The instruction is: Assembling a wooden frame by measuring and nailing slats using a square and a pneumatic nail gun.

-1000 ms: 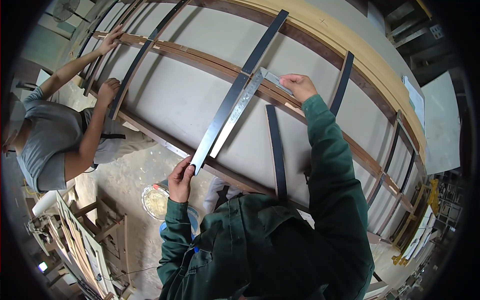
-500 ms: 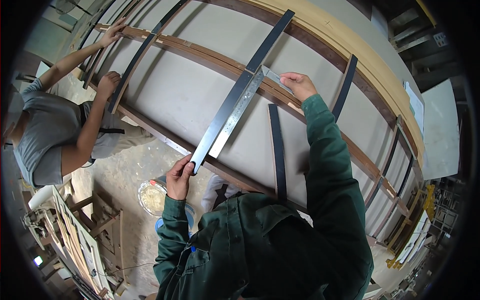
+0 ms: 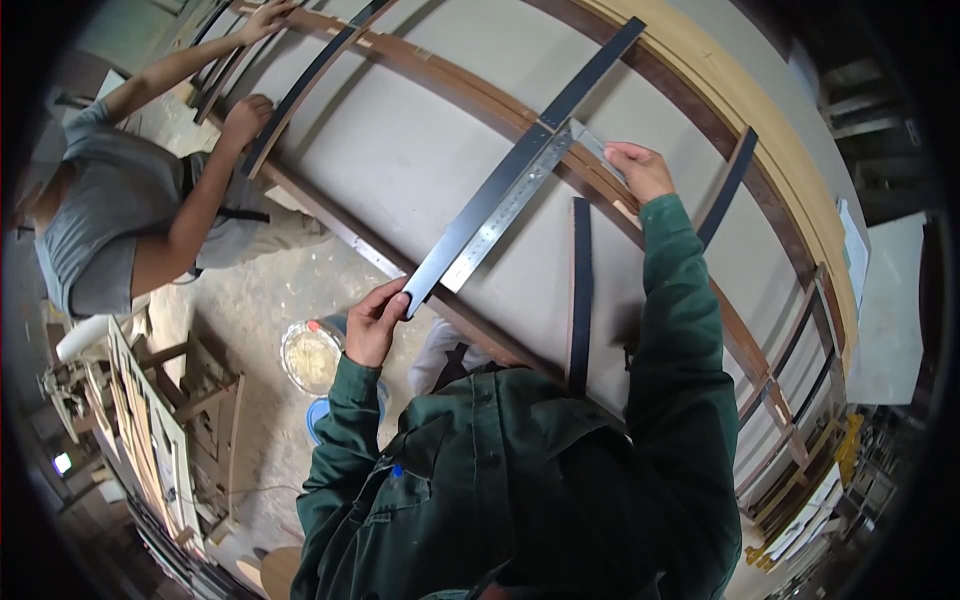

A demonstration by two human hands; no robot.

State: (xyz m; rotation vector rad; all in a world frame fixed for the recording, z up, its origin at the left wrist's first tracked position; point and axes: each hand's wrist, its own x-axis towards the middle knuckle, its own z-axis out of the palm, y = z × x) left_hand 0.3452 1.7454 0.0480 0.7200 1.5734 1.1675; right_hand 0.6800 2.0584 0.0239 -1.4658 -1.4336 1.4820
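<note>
My left hand (image 3: 378, 325) pinches the near end of a black-faced strip (image 3: 478, 208), thumb on top. The strip slants across the wooden frame, past the brown middle rail (image 3: 470, 85). Along its right side lies the long metal blade of a try square (image 3: 512, 208). My right hand (image 3: 643, 172) is closed on the square's shorter arm, which rests against the middle rail. Another black-faced strip (image 3: 581, 295) lies to the right of the square, below the rail.
A co-worker in a grey shirt (image 3: 150, 190) has both hands on the frame at the left. Below the frame stand a tub of pale material (image 3: 309, 358) and a blue-rimmed bucket (image 3: 319, 420). Wooden boards and a rack (image 3: 190, 400) are at the lower left.
The view has shifted, so the frame and both hands appear farther right and slightly higher. Both hands keep their holds, and the square stays alongside the strip.
</note>
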